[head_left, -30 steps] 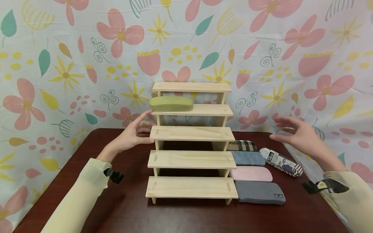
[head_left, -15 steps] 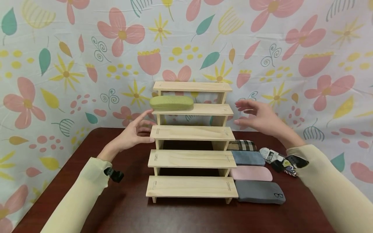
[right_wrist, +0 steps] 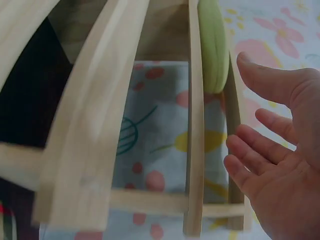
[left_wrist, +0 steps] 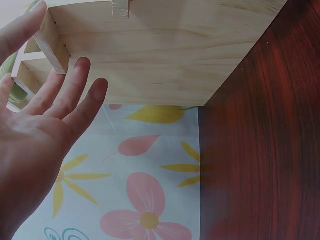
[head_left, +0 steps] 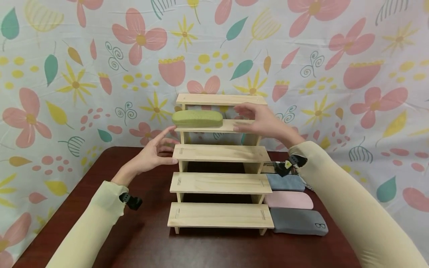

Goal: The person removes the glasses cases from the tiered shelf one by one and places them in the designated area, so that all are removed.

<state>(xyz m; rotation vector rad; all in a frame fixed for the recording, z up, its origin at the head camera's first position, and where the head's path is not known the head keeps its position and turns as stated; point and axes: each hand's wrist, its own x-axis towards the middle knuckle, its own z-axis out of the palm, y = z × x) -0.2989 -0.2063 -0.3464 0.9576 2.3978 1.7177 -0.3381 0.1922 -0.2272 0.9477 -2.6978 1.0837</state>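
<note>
Green case [head_left: 197,118] lies on the wooden rack [head_left: 220,153] (second shelf down); right hand [head_left: 259,121] hovers beside it, fingers spread, while left hand [head_left: 155,153], fingers relaxed, touches the rack's side.

1. My right hand [head_left: 263,121] has open shelf between it and the green case [head_left: 197,118].
2. The top board [head_left: 221,99] caps that slot overhead.
3. My left hand [head_left: 155,150] blocks the rack's [head_left: 220,182] left end.
4. Four cases [head_left: 289,199] crowd the surface [head_left: 140,238] right of the rack.
</note>
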